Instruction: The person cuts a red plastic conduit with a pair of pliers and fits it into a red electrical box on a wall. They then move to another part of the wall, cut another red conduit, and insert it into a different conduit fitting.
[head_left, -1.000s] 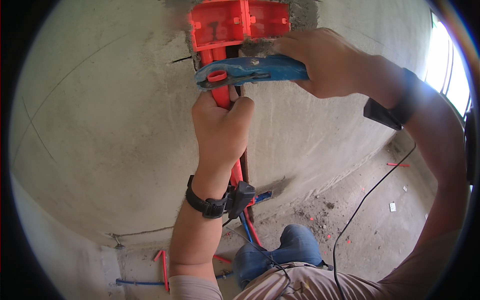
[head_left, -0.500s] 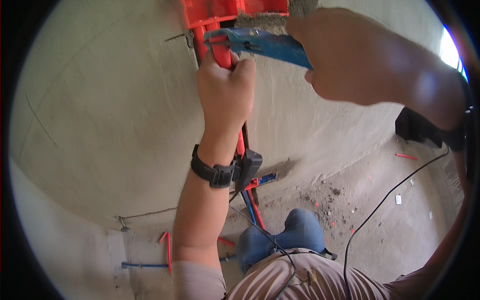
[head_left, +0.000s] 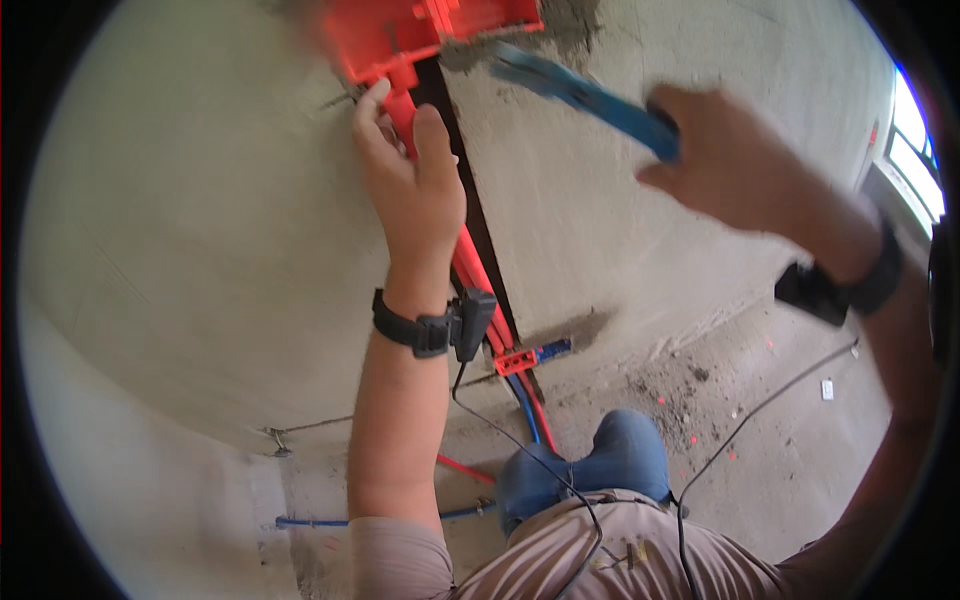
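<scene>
My left hand (head_left: 415, 195) is closed around a red conduit pipe (head_left: 400, 115), just below a red electrical box (head_left: 375, 35) set in the wall. The index finger lies along the pipe's left side and the thumb stands on its right. The pipe's top end meets the underside of the box. My right hand (head_left: 725, 160) grips a blue pipe cutter (head_left: 600, 100), somewhat blurred, held off to the right of the pipe and apart from it. The cutter's jaws point toward the box.
A dark groove (head_left: 480, 215) runs down the wall, with red conduits (head_left: 480, 285) in it. Lower down sits a small red box (head_left: 515, 363) with a blue piece beside it. Rubble (head_left: 690, 375) lies on the floor. A black cable (head_left: 740, 425) hangs near my right arm.
The cutter has come away from the red pipe and moved right with my right hand. My left hand's grip has loosened, its index finger now stretched up along the pipe. The view has shifted slightly.
</scene>
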